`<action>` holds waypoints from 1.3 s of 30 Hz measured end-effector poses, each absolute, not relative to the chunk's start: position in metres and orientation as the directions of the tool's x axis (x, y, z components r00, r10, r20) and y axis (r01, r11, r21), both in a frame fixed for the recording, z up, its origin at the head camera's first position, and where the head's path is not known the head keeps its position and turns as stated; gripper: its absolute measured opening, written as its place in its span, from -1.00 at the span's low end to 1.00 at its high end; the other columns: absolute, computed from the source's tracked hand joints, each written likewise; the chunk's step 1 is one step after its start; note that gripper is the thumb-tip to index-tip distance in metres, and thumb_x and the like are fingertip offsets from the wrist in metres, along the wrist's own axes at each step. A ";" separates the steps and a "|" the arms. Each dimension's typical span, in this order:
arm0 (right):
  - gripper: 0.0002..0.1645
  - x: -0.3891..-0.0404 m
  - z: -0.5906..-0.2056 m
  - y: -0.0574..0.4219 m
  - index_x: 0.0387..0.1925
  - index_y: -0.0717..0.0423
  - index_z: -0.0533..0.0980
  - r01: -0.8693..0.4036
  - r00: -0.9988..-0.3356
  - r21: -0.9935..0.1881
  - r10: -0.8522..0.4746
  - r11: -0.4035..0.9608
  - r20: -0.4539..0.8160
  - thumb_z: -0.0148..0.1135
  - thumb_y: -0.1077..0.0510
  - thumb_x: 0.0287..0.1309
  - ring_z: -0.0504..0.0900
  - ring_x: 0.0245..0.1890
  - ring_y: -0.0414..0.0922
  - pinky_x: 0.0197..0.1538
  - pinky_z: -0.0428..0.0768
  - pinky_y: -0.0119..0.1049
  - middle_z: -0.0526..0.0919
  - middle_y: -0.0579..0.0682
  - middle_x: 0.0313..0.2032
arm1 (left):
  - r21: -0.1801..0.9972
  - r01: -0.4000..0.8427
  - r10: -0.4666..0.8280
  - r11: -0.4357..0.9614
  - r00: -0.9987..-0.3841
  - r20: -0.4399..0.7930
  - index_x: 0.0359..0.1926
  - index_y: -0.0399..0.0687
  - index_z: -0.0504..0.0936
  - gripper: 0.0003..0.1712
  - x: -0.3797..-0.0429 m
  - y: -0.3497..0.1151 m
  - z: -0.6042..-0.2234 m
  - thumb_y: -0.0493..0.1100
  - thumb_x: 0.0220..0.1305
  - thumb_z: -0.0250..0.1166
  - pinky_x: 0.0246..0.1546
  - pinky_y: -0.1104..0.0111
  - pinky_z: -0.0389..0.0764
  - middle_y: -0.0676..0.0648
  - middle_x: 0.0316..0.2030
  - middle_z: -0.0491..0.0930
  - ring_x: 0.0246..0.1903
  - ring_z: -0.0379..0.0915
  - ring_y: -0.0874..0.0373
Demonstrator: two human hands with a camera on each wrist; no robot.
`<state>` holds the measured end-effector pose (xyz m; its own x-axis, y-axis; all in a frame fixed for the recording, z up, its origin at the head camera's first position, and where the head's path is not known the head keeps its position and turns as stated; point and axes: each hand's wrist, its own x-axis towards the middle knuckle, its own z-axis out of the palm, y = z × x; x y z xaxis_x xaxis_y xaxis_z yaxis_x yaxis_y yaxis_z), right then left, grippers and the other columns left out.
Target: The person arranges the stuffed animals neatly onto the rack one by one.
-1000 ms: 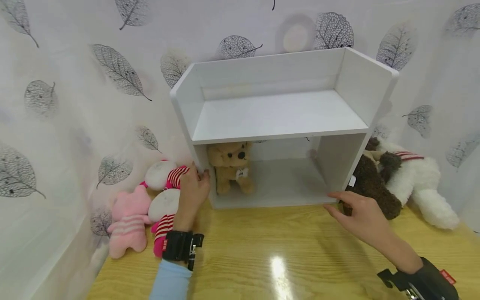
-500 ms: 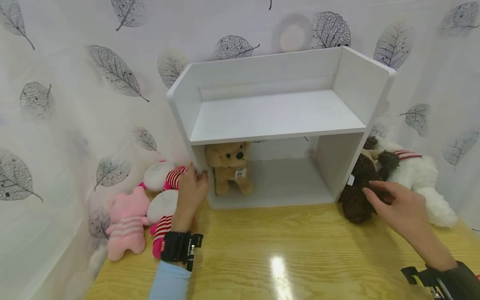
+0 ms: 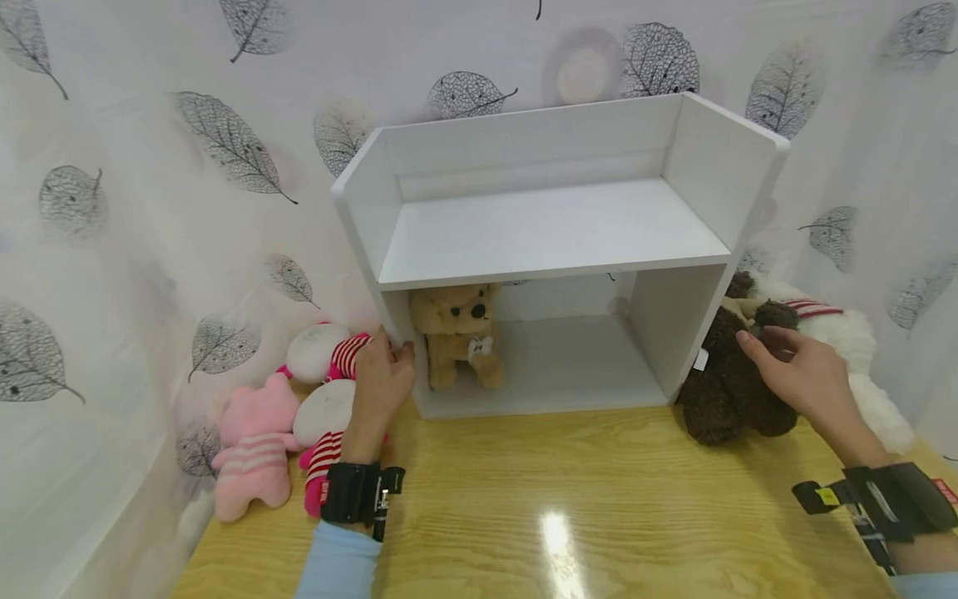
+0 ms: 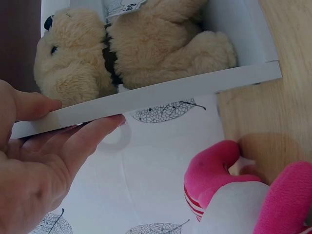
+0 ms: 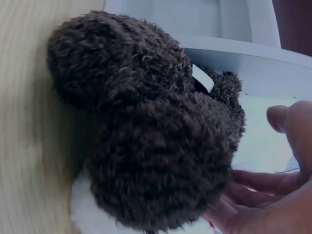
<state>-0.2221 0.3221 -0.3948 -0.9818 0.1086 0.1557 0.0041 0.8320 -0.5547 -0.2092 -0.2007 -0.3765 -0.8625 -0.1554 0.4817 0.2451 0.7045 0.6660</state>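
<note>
Brown plush toy (image 3: pixel 722 399) on the wooden table (image 3: pixel 599 499), just beside the right end of a white two-tier shelf (image 3: pixel 554 225); the right hand (image 3: pixel 812 374) is at its far side, thumb spread wide from the fingers, which seem to touch the fur, though the toy partly hides them; behind is a white plush toy (image 3: pixel 856 337); the left hand (image 3: pixel 377 387) pinches the shelf's left side panel between thumb and fingers; inside the lower compartment, against that panel, is a tan plush dog (image 3: pixel 452 324); a pink plush toy (image 3: pixel 254 441) lies farther left.
</note>
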 end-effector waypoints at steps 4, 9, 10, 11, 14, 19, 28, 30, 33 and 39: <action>0.06 -0.236 -0.394 0.325 0.43 0.56 0.15 0.061 -0.995 -0.564 0.094 0.823 0.030 -0.17 -0.37 0.48 0.32 0.16 0.60 0.08 0.36 0.42 0.27 0.70 0.28 | 0.669 0.234 -0.160 0.706 -0.866 0.473 0.00 -0.40 0.57 -0.70 -0.210 -0.200 -0.376 -0.26 0.35 0.18 -0.29 0.05 0.56 -0.33 -0.31 0.66 -0.32 0.55 -0.13; 0.16 -0.246 -0.398 0.326 0.46 0.63 -0.07 0.079 -0.996 -0.583 0.036 0.809 -0.085 -0.19 -0.39 0.48 0.17 0.25 0.65 0.20 0.29 0.47 0.08 0.76 0.34 | 0.667 0.206 -0.176 0.716 -0.871 0.458 -0.02 -0.38 0.57 -0.71 -0.209 -0.199 -0.375 -0.25 0.34 0.19 -0.27 0.01 0.55 -0.33 -0.30 0.65 -0.30 0.57 -0.16; 0.15 -0.247 -0.400 0.326 0.47 0.63 -0.09 0.079 -0.995 -0.593 0.031 0.801 -0.090 -0.18 -0.37 0.48 0.16 0.26 0.66 0.21 0.29 0.47 0.05 0.75 0.35 | 0.665 0.207 -0.177 0.717 -0.869 0.462 -0.03 -0.38 0.58 -0.72 -0.209 -0.199 -0.375 -0.25 0.34 0.19 -0.27 0.01 0.55 -0.33 -0.31 0.66 -0.30 0.57 -0.16; 0.14 -0.247 -0.401 0.326 0.47 0.62 -0.09 0.079 -0.996 -0.606 0.032 0.792 -0.088 -0.16 -0.36 0.49 0.14 0.27 0.66 0.21 0.29 0.47 0.04 0.75 0.36 | 0.662 0.211 -0.177 0.719 -0.866 0.468 -0.02 -0.38 0.58 -0.72 -0.209 -0.199 -0.375 -0.26 0.33 0.20 -0.26 0.00 0.57 -0.33 -0.30 0.67 -0.29 0.59 -0.16; 0.08 -0.247 -0.405 0.327 0.49 0.59 -0.08 0.070 -0.997 -0.639 0.044 0.766 -0.058 -0.12 -0.29 0.51 0.16 0.26 0.66 0.18 0.31 0.47 0.04 0.73 0.37 | 0.663 0.217 -0.176 0.716 -0.863 0.473 -0.03 -0.37 0.59 -0.72 -0.209 -0.199 -0.374 -0.26 0.33 0.20 -0.24 -0.03 0.58 -0.33 -0.32 0.67 -0.29 0.60 -0.18; -0.03 -0.245 -0.407 0.328 0.47 0.58 0.00 0.049 -0.998 -0.679 0.062 0.733 -0.005 -0.06 -0.19 0.53 0.21 0.25 0.64 0.16 0.35 0.45 0.13 0.71 0.35 | 0.668 0.201 -0.176 0.716 -0.875 0.451 -0.01 -0.36 0.59 -0.72 -0.209 -0.201 -0.373 -0.25 0.34 0.19 -0.28 0.04 0.57 -0.31 -0.31 0.68 -0.32 0.58 -0.13; -0.19 -0.241 -0.411 0.330 0.45 0.57 0.09 0.050 -0.987 -0.743 0.148 0.667 0.067 -0.03 -0.02 0.53 0.29 0.27 0.57 0.17 0.39 0.36 0.29 0.67 0.30 | 0.677 0.183 -0.177 0.713 -0.887 0.426 -0.02 -0.34 0.59 -0.71 -0.209 -0.201 -0.374 -0.22 0.35 0.18 -0.25 0.07 0.56 -0.30 -0.27 0.69 -0.29 0.58 -0.11; -0.21 -0.240 -0.411 0.331 0.45 0.57 0.10 0.052 -0.983 -0.759 0.167 0.649 0.076 -0.02 0.01 0.52 0.30 0.28 0.57 0.18 0.39 0.34 0.31 0.66 0.30 | 0.679 0.180 -0.180 0.712 -0.888 0.424 -0.03 -0.34 0.59 -0.72 -0.209 -0.201 -0.375 -0.22 0.35 0.18 -0.28 0.10 0.54 -0.30 -0.29 0.68 -0.31 0.56 -0.10; -0.21 -0.236 -0.408 0.331 0.48 0.52 0.09 0.061 -0.979 -0.783 0.190 0.619 0.074 -0.03 0.01 0.52 0.26 0.30 0.57 0.22 0.36 0.36 0.28 0.63 0.34 | 0.680 0.183 -0.178 0.710 -0.888 0.425 0.00 -0.34 0.59 -0.71 -0.209 -0.200 -0.375 -0.22 0.36 0.18 -0.29 0.11 0.53 -0.30 -0.28 0.68 -0.32 0.55 -0.09; -0.20 -0.227 -0.396 0.335 0.55 0.35 0.07 0.105 -0.962 -0.833 0.268 0.543 0.053 -0.03 -0.02 0.52 0.28 0.42 0.41 0.34 0.31 0.33 0.19 0.54 0.44 | 0.676 0.184 -0.183 0.714 -0.882 0.433 -0.02 -0.34 0.59 -0.72 -0.209 -0.200 -0.374 -0.23 0.35 0.19 -0.28 0.09 0.55 -0.30 -0.29 0.69 -0.31 0.57 -0.10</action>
